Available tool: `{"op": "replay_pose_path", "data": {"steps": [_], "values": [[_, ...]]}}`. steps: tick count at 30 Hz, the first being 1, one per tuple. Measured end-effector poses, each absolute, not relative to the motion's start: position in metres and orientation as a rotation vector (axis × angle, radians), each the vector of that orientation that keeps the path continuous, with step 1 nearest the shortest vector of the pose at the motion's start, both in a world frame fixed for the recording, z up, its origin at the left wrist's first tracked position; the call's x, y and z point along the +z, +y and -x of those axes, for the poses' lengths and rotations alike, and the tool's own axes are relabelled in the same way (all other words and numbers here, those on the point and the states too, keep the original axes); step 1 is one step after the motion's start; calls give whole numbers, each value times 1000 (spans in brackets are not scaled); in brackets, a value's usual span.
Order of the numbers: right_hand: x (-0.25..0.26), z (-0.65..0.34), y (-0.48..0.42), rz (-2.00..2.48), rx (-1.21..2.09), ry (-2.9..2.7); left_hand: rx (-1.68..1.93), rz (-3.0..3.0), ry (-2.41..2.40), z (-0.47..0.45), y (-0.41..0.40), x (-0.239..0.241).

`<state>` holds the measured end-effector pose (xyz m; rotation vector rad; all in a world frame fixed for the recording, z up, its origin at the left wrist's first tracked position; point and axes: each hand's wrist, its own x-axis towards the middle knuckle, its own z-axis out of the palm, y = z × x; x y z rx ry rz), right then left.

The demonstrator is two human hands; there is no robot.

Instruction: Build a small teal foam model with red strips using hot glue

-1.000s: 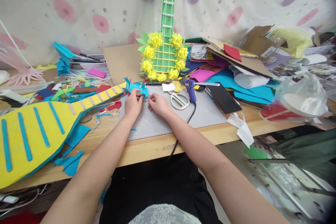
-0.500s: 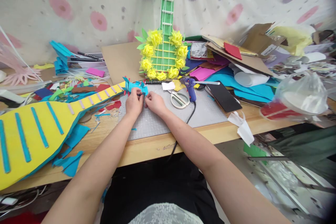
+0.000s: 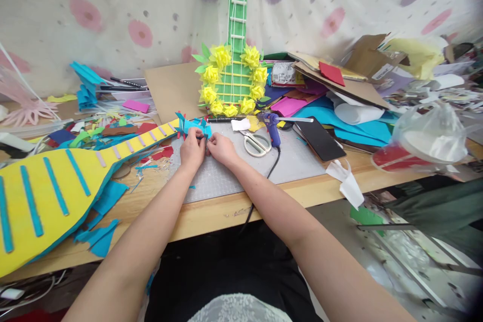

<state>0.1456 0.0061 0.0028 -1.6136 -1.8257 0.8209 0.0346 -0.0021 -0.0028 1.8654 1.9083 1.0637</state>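
Observation:
A yellow paper lute with blue edges and strips (image 3: 56, 186) lies across the left side of the table, its neck reaching toward the middle. At the neck's end is a blue headpiece (image 3: 193, 125) with small red-tipped pegs. Fingers bent, my left hand (image 3: 192, 150) is closed on the near side of this headpiece. My right hand (image 3: 221, 148) pinches close beside it at the headpiece's right end. Whatever sits between the right fingertips is too small to make out. Both hands are above the grey cutting mat (image 3: 226, 181).
Right of my hands lie scissors (image 3: 257, 144) and a blue glue gun (image 3: 272, 128) with its cord over the table edge. A phone (image 3: 320, 138) and a bagged red cup (image 3: 407, 148) are farther right. A green, flower-trimmed paper instrument (image 3: 236, 80) stands behind. Paper scraps (image 3: 103, 131) litter the left.
The view has shifted very slightly. Both hands stay at the headpiece in almost the same pose, and the lute has not visibly moved.

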Motion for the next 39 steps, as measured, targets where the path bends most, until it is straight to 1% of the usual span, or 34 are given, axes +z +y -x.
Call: {"op": "replay_pose_path", "data": {"steps": [24,39], "values": [[0,-145,7,1612,800,-1742,1021,-1878,1957,-39,-2,-4],[-2,-144,9,1578,821,-1682,1134,-1818,1969,-46,-2,-5]]}}
